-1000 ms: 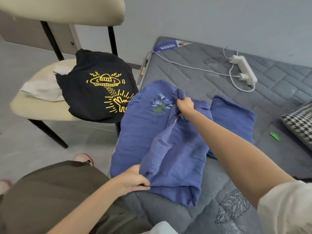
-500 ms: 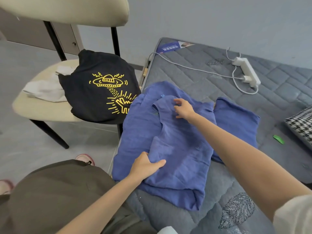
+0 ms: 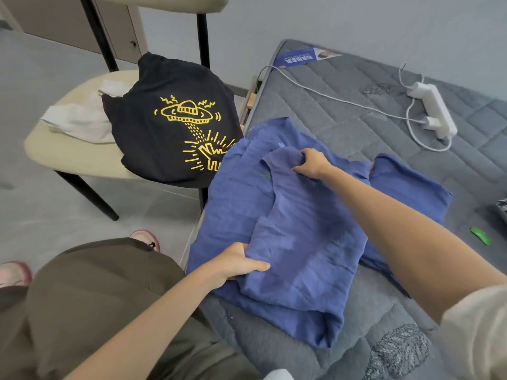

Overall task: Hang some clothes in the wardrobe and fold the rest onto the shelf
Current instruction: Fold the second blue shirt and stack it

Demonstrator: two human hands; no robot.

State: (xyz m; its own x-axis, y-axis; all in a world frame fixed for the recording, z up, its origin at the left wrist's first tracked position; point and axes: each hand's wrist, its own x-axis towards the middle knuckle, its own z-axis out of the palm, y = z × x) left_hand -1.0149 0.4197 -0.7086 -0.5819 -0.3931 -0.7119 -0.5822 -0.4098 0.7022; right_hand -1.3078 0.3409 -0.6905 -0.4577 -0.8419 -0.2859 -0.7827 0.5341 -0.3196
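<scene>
A blue shirt [image 3: 301, 242] lies on the grey mattress [image 3: 343, 105], its right half folded over onto the left. My left hand [image 3: 238, 261] grips the near left edge of the folded flap, thumb on top. My right hand [image 3: 312, 164] has its fingers curled into the cloth at the flap's far end, near the collar. One sleeve spreads out to the right. A black T-shirt [image 3: 170, 138] with a yellow UFO print and a white garment [image 3: 79, 119] lie on the chair to the left.
The beige chair [image 3: 55, 149] with black legs stands close to the bed's left edge. A white power strip [image 3: 433, 111] and its cable lie at the far right of the mattress. A small green item [image 3: 481, 239] and a checked pillow [image 3: 503, 207] are at the right edge.
The lifted flap of the blue shirt has come down flat over the embroidered flower. My right hand lowered onto the cloth; my left hand shifted right along the near edge.
</scene>
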